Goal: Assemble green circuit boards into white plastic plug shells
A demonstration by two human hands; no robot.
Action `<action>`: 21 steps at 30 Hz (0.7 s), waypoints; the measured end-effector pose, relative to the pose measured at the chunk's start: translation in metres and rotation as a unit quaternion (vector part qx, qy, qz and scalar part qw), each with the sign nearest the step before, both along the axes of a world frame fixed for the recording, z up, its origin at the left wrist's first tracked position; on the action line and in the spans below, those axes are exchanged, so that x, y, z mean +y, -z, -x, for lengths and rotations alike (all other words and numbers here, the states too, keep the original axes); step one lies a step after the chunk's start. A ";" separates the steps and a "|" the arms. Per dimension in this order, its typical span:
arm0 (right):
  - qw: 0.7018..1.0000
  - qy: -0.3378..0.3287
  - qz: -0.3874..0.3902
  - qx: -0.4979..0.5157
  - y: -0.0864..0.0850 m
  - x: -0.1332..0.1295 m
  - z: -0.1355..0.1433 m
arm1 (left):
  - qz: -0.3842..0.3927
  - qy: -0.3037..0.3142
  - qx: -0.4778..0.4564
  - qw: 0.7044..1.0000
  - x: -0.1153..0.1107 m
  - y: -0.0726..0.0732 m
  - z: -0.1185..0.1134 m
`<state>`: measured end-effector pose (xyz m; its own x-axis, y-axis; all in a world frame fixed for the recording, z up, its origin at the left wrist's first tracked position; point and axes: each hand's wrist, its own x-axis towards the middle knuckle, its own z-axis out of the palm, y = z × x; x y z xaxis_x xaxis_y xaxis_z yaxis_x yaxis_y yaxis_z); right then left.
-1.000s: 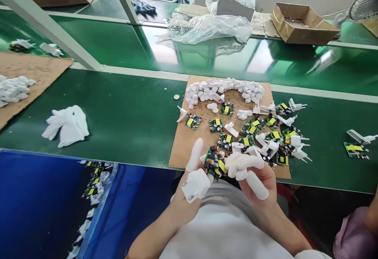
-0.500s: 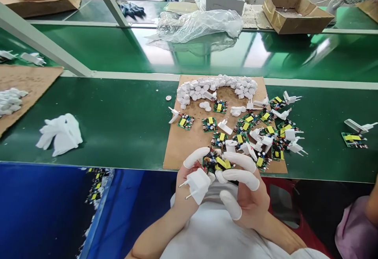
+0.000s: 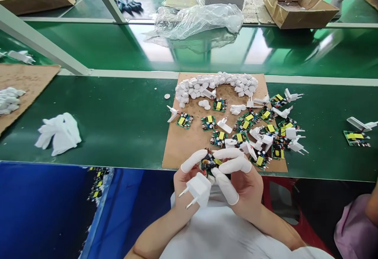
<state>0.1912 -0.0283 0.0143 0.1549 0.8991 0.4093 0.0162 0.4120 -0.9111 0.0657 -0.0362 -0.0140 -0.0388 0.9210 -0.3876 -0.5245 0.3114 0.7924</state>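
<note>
Between my hands, near the bench's front edge, is a small circuit board (image 3: pixel 209 162) with a copper coil, dark parts and a yellow-wrapped part. A white two-pin plug housing (image 3: pixel 199 189) hangs from it on my left side, pins pointing down and left. My left hand (image 3: pixel 189 178), with white finger cots, grips the board's left edge. My right hand (image 3: pixel 240 176), also in finger cots, closes on the board's right side with thumb and fingers. The undersides of both hands and of the board are hidden.
A cardboard sheet (image 3: pixel 174 148) bears several yellow-topped boards (image 3: pixel 219 138) with plugs and a curved pile of white caps (image 3: pixel 218 81). White gloves (image 3: pixel 60 133) lie left. Another board (image 3: pixel 356 137) lies far right. Below left is a blue bin (image 3: pixel 38 211); a person's sleeve (image 3: pixel 351 221) shows right.
My right hand has moved left and its thumb has come up onto the board, so its fingers now close on it. The plug has tilted slightly.
</note>
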 end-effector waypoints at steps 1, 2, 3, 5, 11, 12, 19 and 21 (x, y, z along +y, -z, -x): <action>1.000 -0.014 0.011 0.012 0.000 0.000 0.001 | 0.001 -0.001 0.007 1.000 -0.001 0.001 0.001; 0.999 -0.028 0.022 0.024 0.000 0.000 0.001 | -0.001 -0.009 0.021 1.000 -0.001 0.001 0.002; 0.998 -0.044 0.034 0.035 0.001 0.000 0.000 | -0.004 -0.018 0.033 0.999 0.000 0.002 0.003; 0.995 -0.071 0.051 0.045 0.003 0.001 -0.004 | -0.013 -0.022 0.039 0.999 0.001 0.003 0.006; 0.985 -0.108 -0.053 -0.121 0.017 0.007 -0.033 | 0.015 0.025 -0.029 0.999 0.004 -0.006 0.005; 0.976 -0.107 -0.082 -0.169 0.018 0.009 -0.038 | 0.018 0.023 -0.044 0.999 0.005 -0.009 0.004; 0.949 -0.126 -0.145 -0.249 0.013 0.018 -0.043 | 0.046 0.026 -0.104 0.993 0.006 -0.016 0.000; 0.949 -0.122 -0.160 -0.243 0.011 0.020 -0.042 | 0.043 0.042 -0.105 0.993 0.006 -0.014 0.002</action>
<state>0.2330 -0.0084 0.0035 -0.3192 0.7016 0.6370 0.2718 0.7117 -0.6477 0.0639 -0.0301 0.0001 0.1257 0.8808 -0.4564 -0.6443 0.4223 0.6376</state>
